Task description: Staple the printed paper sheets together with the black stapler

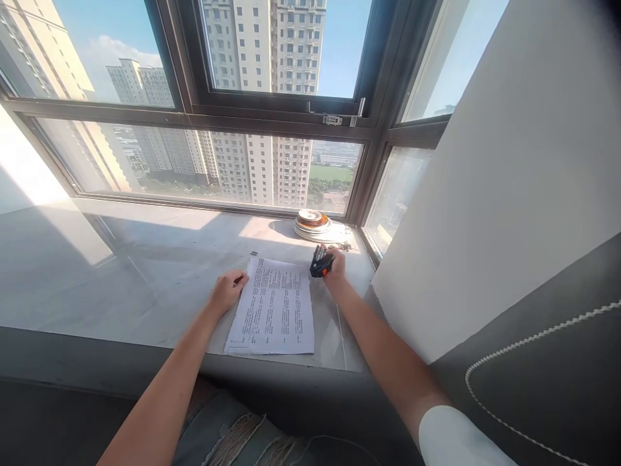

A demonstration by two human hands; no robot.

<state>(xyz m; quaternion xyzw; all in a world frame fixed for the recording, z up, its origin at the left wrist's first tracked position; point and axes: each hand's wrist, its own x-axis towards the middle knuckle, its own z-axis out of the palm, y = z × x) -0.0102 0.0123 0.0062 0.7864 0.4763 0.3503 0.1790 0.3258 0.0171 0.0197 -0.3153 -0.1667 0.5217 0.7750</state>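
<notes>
Printed paper sheets [276,307] lie on the pale window sill [160,285], their lower edge close to the sill's front. My left hand [228,290] is closed at the left edge of the paper, thumb and fingers pinching it. A small dark mark or piece, too small to name, shows at the paper's top left corner. Beside the upper right corner, my right hand [334,264] grips a black stapler [320,262] with a metal part and an orange-red spot. The stapler is tilted and seems raised off the sill; part of it is hidden by my fingers.
Behind my right hand stands a stack of plates or round dishes [313,225], with small objects [345,246] by it. Dark-framed windows [272,123] close off the back. A white wall [499,181] rises at the right, and a beaded cord [514,346] hangs there.
</notes>
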